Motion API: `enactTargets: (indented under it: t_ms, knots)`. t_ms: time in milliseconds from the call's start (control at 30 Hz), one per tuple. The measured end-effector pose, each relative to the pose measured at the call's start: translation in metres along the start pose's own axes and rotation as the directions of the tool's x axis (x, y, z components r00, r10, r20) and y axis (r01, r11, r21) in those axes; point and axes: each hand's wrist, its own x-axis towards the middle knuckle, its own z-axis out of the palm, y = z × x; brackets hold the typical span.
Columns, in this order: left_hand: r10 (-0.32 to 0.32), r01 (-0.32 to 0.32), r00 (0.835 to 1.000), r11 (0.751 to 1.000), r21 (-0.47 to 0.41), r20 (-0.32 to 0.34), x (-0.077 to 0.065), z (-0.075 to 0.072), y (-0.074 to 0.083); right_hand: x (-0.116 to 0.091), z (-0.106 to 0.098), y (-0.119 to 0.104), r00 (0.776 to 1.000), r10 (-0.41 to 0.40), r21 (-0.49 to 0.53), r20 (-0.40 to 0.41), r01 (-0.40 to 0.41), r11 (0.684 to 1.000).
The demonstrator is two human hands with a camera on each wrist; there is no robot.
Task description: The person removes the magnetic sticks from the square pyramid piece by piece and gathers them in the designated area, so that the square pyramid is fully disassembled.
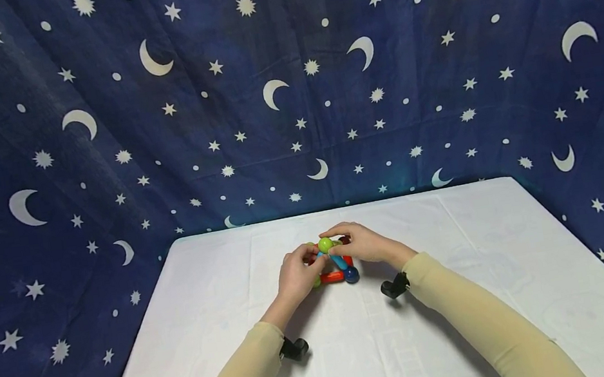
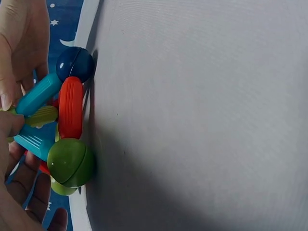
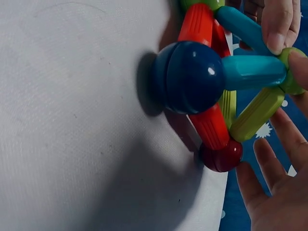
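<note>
A pyramid-like frame (image 1: 339,262) of glossy balls (image 3: 190,77) and ribbed rods (image 3: 260,113) stands on the white-clothed counter (image 1: 223,291), partly hidden by fingers (image 1: 317,266): the right hand (image 1: 368,245) pinches the lime-green ball (image 1: 325,245), the left hand (image 1: 294,277) one light-blue rod (image 3: 241,28). Behind hangs star-printed dark-blue fabric (image 1: 253,176).

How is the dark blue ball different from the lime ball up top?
Color: the dark blue ball is navy; the lime ball is bright yellow-green.
Height: the dark blue ball sits at a bottom corner; the lime ball is at the top.
Touch: the right hand pinches the lime ball; the dark blue ball is untouched.
Both are round and meet the same light blue rod.
</note>
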Motion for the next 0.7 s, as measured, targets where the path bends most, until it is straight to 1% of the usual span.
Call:
enactTargets:
  t_ms: [67,233,367,700]
  knots:
    - [-0.003,0.003,1.0,1.0,-0.007,0.008,0.0001,-0.0005,-0.0013,0.0009,-0.0002,0.0025,1.0,0.009,0.013,0.004,-0.009,1.0]
    - [0.007,-0.006,0.999,1.0,-0.026,0.041,0.0012,-0.0031,-0.0031,0.0028,-0.0026,0.0089,1.0,0.002,0.033,0.017,-0.002,0.999]
    - [-0.008,0.01,0.998,1.0,-0.029,0.061,0.0015,-0.0043,-0.0032,0.0031,-0.0049,0.0104,1.0,0.01,0.021,0.024,-0.011,1.0]
    - [-0.038,0.041,0.997,0.998,-0.048,0.06,0.0012,-0.0022,-0.0036,0.0019,-0.0047,0.0087,1.0,0.0,0.032,-0.003,0.001,0.999]
